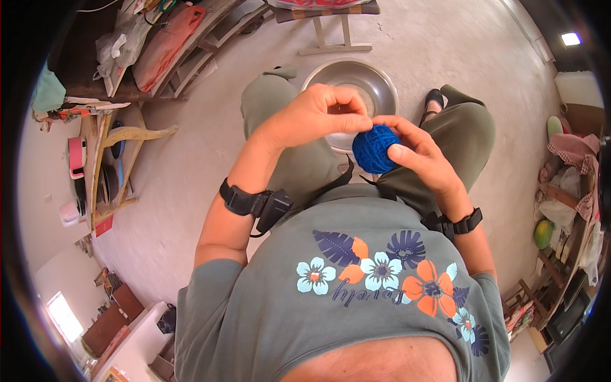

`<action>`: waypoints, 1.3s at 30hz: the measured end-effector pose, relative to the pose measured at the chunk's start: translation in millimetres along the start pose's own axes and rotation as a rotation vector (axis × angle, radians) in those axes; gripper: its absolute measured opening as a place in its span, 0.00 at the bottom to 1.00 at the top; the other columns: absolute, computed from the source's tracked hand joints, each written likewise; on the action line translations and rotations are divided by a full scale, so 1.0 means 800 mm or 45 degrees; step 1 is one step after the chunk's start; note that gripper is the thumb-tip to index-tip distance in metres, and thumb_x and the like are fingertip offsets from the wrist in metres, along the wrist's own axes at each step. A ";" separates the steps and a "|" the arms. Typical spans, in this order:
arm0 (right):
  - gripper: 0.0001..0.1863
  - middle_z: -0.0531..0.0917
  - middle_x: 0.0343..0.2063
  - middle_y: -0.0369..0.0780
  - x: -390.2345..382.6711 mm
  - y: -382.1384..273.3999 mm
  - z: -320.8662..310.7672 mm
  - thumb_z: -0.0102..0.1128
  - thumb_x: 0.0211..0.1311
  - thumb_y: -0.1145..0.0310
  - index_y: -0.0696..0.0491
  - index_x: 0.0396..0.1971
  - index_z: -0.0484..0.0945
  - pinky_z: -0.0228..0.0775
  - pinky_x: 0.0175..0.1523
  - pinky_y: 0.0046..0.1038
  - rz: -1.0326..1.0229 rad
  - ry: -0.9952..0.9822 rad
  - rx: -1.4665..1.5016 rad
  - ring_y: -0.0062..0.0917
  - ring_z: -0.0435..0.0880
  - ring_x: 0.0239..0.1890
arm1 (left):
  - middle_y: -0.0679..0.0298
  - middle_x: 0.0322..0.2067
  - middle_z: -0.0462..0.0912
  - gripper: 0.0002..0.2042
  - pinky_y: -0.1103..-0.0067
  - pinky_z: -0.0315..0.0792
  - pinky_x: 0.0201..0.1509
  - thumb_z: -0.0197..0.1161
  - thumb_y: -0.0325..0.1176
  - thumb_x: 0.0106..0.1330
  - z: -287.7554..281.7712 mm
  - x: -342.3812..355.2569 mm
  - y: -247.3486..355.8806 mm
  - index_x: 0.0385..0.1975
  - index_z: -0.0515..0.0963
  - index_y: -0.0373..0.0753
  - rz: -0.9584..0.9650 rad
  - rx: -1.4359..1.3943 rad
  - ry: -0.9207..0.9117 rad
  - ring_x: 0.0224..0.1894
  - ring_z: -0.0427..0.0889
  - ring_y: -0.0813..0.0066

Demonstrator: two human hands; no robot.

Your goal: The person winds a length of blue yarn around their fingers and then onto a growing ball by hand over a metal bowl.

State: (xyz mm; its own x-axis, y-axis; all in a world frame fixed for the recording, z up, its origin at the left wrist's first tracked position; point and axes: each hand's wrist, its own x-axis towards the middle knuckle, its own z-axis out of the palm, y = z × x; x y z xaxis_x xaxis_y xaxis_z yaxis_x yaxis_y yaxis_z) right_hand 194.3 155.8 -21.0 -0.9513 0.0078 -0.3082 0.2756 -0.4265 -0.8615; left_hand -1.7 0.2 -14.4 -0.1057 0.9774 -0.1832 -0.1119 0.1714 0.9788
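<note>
Your right fingers (408,130) have got that blue yarn ball (373,153), round every way; left fingers (352,122) pinched, can't tell on what.

- low bench (328,13), top edge, red-and-white bag (324,2) on it
- red plastic bag (168,51), upper left, on slatted wood
- teal cloth (49,90), far left
- wooden stand (141,133), left, pink item (77,156) beside it
- bright window (65,316), lower left
- pink checked cloth (573,148), right
- green-yellow round object (543,234), below the cloth
- lit rectangle (571,39), upper right
- pale floor (172,235)
</note>
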 end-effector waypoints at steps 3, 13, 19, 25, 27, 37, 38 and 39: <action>0.32 0.76 0.53 0.37 -0.001 -0.003 0.000 0.64 0.64 0.57 0.56 0.62 0.67 0.64 0.62 0.27 -0.128 0.057 0.018 0.21 0.73 0.56 | 0.72 0.28 0.81 0.06 0.85 0.71 0.38 0.63 0.32 0.67 0.005 0.001 -0.023 0.33 0.81 0.36 -0.105 -0.084 0.253 0.32 0.76 0.86; 0.33 0.77 0.50 0.38 0.011 0.013 -0.012 0.69 0.58 0.65 0.54 0.61 0.64 0.67 0.59 0.26 -0.110 0.411 -0.192 0.20 0.76 0.51 | 0.67 0.31 0.83 0.06 0.82 0.74 0.45 0.64 0.29 0.66 0.029 -0.015 -0.003 0.36 0.81 0.33 -0.237 0.005 -0.238 0.36 0.80 0.82; 0.27 0.79 0.49 0.37 -0.004 -0.001 -0.002 0.65 0.62 0.59 0.56 0.58 0.72 0.70 0.56 0.24 0.173 -0.065 0.001 0.20 0.77 0.50 | 0.70 0.33 0.79 0.02 0.83 0.71 0.41 0.64 0.27 0.65 0.001 -0.004 -0.011 0.33 0.81 0.36 0.000 -0.063 -0.045 0.35 0.76 0.85; 0.33 0.76 0.51 0.41 0.001 0.001 -0.003 0.65 0.61 0.64 0.56 0.62 0.62 0.70 0.56 0.25 -0.184 0.280 0.131 0.22 0.76 0.51 | 0.70 0.28 0.83 0.10 0.84 0.71 0.36 0.61 0.34 0.69 0.024 -0.007 -0.041 0.38 0.83 0.34 -0.360 0.011 0.134 0.32 0.78 0.86; 0.33 0.75 0.51 0.41 0.008 0.007 0.000 0.66 0.60 0.66 0.55 0.63 0.62 0.70 0.56 0.25 -0.245 0.335 0.045 0.22 0.76 0.51 | 0.69 0.29 0.83 0.10 0.84 0.71 0.36 0.61 0.34 0.69 0.032 -0.010 -0.040 0.40 0.83 0.33 -0.359 -0.003 -0.002 0.32 0.79 0.85; 0.30 0.76 0.53 0.37 0.005 0.002 0.005 0.66 0.63 0.64 0.55 0.62 0.66 0.67 0.59 0.25 -0.063 0.057 -0.085 0.19 0.74 0.54 | 0.70 0.34 0.78 0.03 0.83 0.70 0.43 0.65 0.28 0.65 0.007 -0.009 0.012 0.32 0.81 0.35 0.034 0.147 -0.028 0.38 0.76 0.83; 0.31 0.76 0.53 0.38 0.005 -0.002 0.007 0.65 0.65 0.62 0.56 0.63 0.65 0.67 0.60 0.25 -0.089 0.036 -0.059 0.20 0.74 0.55 | 0.70 0.34 0.78 0.03 0.83 0.70 0.42 0.65 0.28 0.65 0.011 -0.006 0.006 0.32 0.80 0.36 0.037 0.055 0.094 0.38 0.76 0.83; 0.31 0.76 0.53 0.38 0.004 -0.003 0.007 0.65 0.65 0.62 0.56 0.63 0.65 0.67 0.60 0.25 -0.087 0.042 -0.060 0.20 0.74 0.55 | 0.70 0.34 0.77 0.03 0.83 0.70 0.41 0.65 0.28 0.65 0.015 -0.003 0.000 0.33 0.80 0.36 0.043 -0.043 0.209 0.37 0.76 0.83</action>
State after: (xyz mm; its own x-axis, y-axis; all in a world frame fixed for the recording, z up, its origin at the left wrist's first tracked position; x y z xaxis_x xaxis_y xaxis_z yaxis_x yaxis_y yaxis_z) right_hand 189.7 151.9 -18.1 -0.9632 0.0659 -0.2604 0.2169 -0.3807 -0.8989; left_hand 10.2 -0.4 -12.8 -0.2697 0.9486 -0.1654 -0.1384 0.1318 0.9816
